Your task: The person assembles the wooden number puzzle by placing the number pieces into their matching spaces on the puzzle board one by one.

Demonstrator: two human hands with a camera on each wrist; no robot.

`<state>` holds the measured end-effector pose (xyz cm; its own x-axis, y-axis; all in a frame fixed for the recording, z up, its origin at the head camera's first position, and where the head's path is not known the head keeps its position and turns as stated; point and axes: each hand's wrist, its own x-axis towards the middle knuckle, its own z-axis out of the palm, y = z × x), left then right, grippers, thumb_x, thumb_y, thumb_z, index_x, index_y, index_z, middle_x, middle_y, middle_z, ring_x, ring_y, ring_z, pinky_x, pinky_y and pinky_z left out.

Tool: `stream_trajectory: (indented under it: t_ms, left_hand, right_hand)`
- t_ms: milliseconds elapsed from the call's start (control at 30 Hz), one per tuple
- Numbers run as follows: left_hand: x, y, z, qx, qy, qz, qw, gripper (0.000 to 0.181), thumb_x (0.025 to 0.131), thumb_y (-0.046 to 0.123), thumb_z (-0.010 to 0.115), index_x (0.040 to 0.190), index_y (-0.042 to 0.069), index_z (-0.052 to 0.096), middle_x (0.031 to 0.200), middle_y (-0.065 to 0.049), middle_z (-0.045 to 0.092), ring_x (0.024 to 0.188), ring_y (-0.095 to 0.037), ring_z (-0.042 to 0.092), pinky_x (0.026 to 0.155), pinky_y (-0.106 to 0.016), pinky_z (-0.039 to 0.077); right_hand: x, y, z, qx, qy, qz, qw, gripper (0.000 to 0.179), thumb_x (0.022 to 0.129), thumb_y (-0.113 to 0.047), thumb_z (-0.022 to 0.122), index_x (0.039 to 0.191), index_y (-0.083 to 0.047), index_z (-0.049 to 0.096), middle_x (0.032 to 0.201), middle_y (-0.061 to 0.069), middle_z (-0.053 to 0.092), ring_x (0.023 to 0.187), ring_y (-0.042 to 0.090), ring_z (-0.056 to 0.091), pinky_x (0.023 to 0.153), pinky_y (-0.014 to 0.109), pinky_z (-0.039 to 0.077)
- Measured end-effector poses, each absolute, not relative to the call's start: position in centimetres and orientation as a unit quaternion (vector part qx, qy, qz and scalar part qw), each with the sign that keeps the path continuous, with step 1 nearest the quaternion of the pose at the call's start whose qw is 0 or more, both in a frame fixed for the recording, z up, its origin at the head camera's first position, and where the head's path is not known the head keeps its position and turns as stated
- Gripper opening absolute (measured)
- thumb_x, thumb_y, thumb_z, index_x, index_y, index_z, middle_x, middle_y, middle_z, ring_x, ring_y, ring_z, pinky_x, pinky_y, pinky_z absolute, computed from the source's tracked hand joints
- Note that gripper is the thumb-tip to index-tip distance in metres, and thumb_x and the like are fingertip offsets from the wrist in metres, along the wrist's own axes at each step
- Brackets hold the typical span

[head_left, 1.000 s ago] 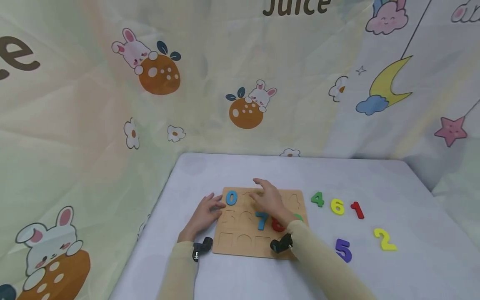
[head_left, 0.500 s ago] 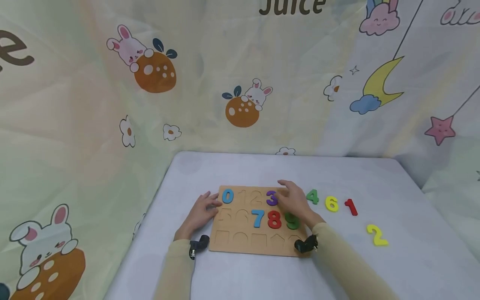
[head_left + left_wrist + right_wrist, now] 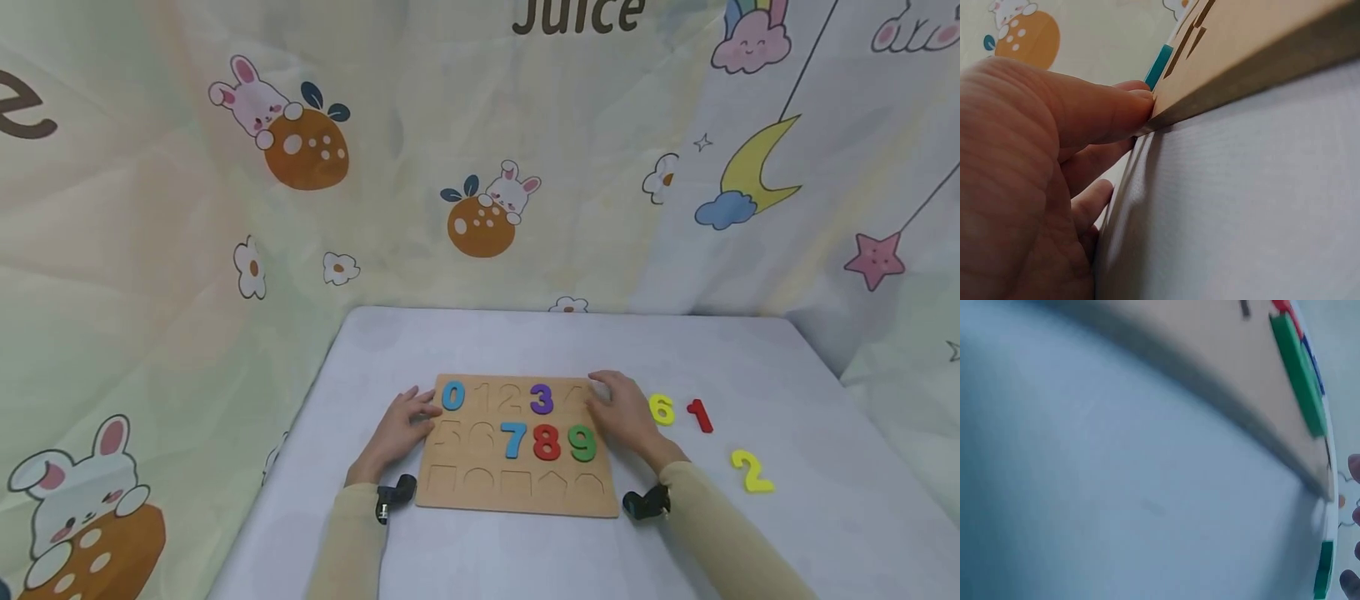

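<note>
My left hand (image 3: 401, 425) lies at the left edge of the wooden number puzzle board (image 3: 487, 487). In the left wrist view, the thumb (image 3: 1107, 109) and a finger touch the board's edge. Blue 0 (image 3: 453, 396), purple 3 (image 3: 542, 398), blue 7 (image 3: 513, 439), red 8 (image 3: 547, 442) and green 9 (image 3: 582, 443) sit on the board. My right hand (image 3: 624, 410) hovers by the board's upper right corner, fingers loosely bent and holding nothing. The right wrist view shows a green piece (image 3: 1324, 570) on the table beyond that corner, near the fingertips; the hand hides it in the head view.
Right of my right hand, a yellow 6 (image 3: 662, 409), a red 1 (image 3: 700, 415) and a yellow 2 (image 3: 752, 472) lie loose on the white-covered table (image 3: 847, 517). A printed cloth (image 3: 405, 167) hangs behind and to the left. My right sleeve (image 3: 727, 525) covers part of the tabletop.
My right hand has moved rightward from over the board, past the purple 3, to the upper right corner, uncovering the 3 and 9 and covering the green 4. My left hand stays at the board's edge.
</note>
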<state>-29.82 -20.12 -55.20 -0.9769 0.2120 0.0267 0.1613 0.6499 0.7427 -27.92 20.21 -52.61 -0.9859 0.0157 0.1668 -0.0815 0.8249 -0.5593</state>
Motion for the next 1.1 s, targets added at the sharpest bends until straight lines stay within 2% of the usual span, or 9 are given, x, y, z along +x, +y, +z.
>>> stream_trajectory:
  t_ms: [233, 467, 633, 833, 1100]
  left_hand:
    - [-29.8, -20.0, -55.5, 0.103, 0.903, 0.416, 0.037, 0.018, 0.089, 0.014, 0.069, 0.104, 0.022, 0.074, 0.147, 0.004, 0.049, 0.148, -0.025, 0.02, 0.124, -0.052, 0.008]
    - [-30.1, -19.8, -55.7, 0.112, 0.904, 0.411, 0.019, 0.018, 0.088, 0.013, 0.07, 0.103, 0.023, 0.074, 0.146, 0.004, 0.05, 0.148, -0.026, 0.023, 0.124, -0.052, 0.01]
    - [-30.1, -19.9, -55.6, 0.104, 0.905, 0.413, 0.025, 0.018, 0.089, 0.014, 0.069, 0.103, 0.024, 0.074, 0.147, 0.007, 0.049, 0.148, -0.024, 0.021, 0.124, -0.052, 0.009]
    - [-30.0, -20.0, -55.5, 0.101, 0.905, 0.413, 0.03, 0.017, 0.089, 0.015, 0.069, 0.103, 0.024, 0.074, 0.148, 0.007, 0.048, 0.149, -0.024, 0.02, 0.124, -0.052, 0.009]
    - [-30.0, -20.2, -55.6, 0.094, 0.905, 0.415, 0.034, 0.017, 0.089, 0.015, 0.069, 0.103, 0.025, 0.074, 0.148, 0.007, 0.048, 0.149, -0.024, 0.02, 0.124, -0.053, 0.009]
  right_hand:
    - [-27.2, 22.5, -53.0, 0.006, -0.958, 0.271, 0.09, 0.048, 0.088, -0.012, 0.068, 0.134, -0.006, 0.056, 0.14, 0.023, 0.048, 0.132, 0.045, 0.04, 0.109, 0.064, 0.036]
    - [-27.6, 24.6, -53.0, -0.001, -0.963, 0.268, 0.04, 0.067, 0.086, -0.012, 0.069, 0.144, 0.001, 0.04, 0.145, 0.028, 0.04, 0.134, 0.047, 0.036, 0.111, 0.063, 0.034]
    - [-27.8, 25.2, -52.9, -0.008, -0.962, 0.272, 0.017, 0.072, 0.086, -0.012, 0.07, 0.147, 0.001, 0.034, 0.148, 0.029, 0.036, 0.136, 0.048, 0.032, 0.112, 0.064, 0.031]
    - [-27.8, 25.6, -52.7, -0.016, -0.961, 0.276, 0.004, 0.071, 0.088, -0.016, 0.069, 0.148, 0.0, 0.034, 0.147, 0.028, 0.039, 0.136, 0.048, 0.034, 0.11, 0.065, 0.032]
    - [-27.7, 25.9, -52.5, -0.005, -0.96, 0.279, -0.011, 0.076, 0.086, -0.019, 0.073, 0.148, -0.001, 0.034, 0.147, 0.027, 0.041, 0.136, 0.048, 0.033, 0.11, 0.065, 0.032]
